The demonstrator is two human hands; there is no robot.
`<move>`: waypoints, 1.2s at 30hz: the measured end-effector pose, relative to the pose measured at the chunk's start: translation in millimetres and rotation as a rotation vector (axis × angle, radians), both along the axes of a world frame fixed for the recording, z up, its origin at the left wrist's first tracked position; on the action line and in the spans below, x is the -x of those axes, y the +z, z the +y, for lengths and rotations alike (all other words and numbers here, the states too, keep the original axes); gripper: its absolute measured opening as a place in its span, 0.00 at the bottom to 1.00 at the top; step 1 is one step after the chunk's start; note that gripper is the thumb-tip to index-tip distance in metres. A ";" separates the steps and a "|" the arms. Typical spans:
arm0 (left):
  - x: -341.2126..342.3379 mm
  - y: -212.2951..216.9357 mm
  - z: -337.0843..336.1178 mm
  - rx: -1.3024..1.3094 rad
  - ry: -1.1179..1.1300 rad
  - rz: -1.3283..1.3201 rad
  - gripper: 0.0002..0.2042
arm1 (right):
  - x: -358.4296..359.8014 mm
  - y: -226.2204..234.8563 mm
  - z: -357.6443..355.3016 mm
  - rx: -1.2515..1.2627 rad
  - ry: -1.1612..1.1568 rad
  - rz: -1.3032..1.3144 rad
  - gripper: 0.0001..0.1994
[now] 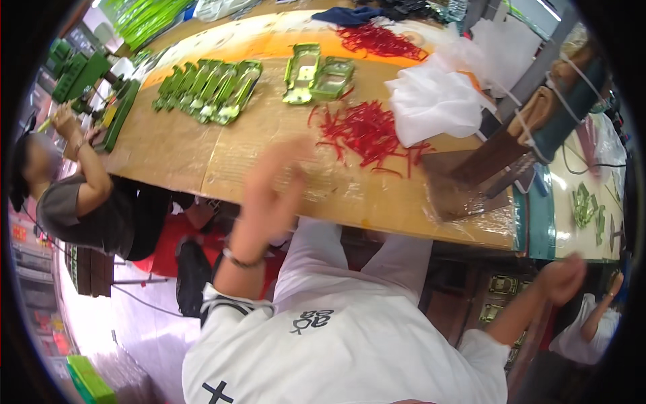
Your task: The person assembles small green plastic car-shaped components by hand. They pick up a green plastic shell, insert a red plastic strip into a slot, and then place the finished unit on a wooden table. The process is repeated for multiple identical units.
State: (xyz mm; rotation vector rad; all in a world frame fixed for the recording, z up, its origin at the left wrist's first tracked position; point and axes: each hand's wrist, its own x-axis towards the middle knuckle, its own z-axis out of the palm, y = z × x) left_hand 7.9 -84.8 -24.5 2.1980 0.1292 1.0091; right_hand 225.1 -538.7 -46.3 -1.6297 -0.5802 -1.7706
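My left hand (274,192) is raised over the near edge of the table, blurred, with its fingers and thumb apart and nothing seen in it. Far out to the right, past the table's corner, my right hand (564,279) looks curled, but blur hides what its fingers do. Beyond the left hand stands a row of shiny green metal frames (208,87). One upright green frame (303,73) and a flatter green frame (334,77) stand side by side at the middle back. To their near right lies a heap of thin red strips (367,131).
White foam sheets (434,101) lie beside a brown metal stand (464,182) on the right of the wooden table (235,151). More red strips (380,42) lie farther back. At left, a co-worker (87,195) works at a green press (84,74). Trays of green parts (498,313) stand low right.
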 end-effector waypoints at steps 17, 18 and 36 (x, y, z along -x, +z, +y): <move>-8.2 31.8 331.0 -0.098 0.885 0.681 0.39 | 125.3 15.7 352.9 0.901 0.304 0.528 0.07; 1.5 17.0 370.6 -0.021 0.758 0.620 0.39 | 125.8 14.3 355.1 0.880 0.326 0.484 0.07; 31.0 19.5 295.0 -0.155 0.685 0.585 0.23 | 104.0 21.1 334.4 0.915 0.332 0.593 0.09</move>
